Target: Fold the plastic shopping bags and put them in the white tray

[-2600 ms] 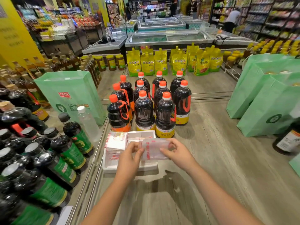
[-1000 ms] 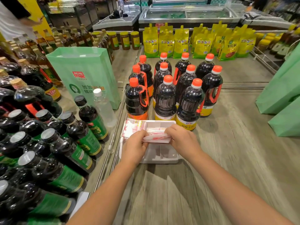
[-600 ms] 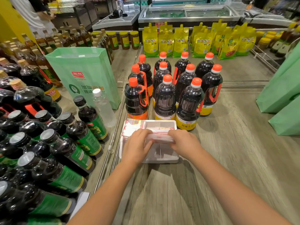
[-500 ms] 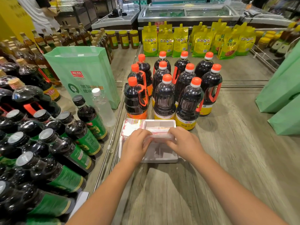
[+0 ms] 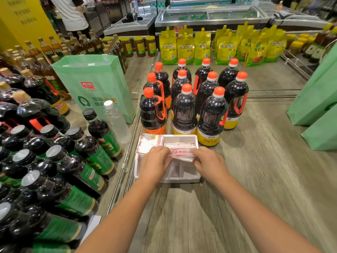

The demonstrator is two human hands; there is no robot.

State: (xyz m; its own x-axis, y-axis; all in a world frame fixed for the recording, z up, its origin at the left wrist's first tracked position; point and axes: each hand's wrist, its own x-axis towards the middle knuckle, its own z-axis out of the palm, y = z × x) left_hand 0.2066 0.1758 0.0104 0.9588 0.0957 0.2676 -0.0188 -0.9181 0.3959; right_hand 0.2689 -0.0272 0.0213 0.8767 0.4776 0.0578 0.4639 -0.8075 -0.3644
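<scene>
Bag (image 5: 182, 156) now lower, over tray (image 5: 179, 180), between left hand (image 5: 155, 164) and right hand (image 5: 209, 161)

We record that the fingers of the left hand (image 5: 155, 164) and right hand (image 5: 209, 161) pass partly out of sight beneath the folded bag (image 5: 182, 156) they grip. Its red print is smeared and unreadable. The left hand covers the near left compartment of the white tray (image 5: 180, 179). Both forearms run off the near edge. The green bags (image 5: 317, 99) at right are cut by the right edge, and a person (image 5: 71, 13) at far left by the top.
</scene>
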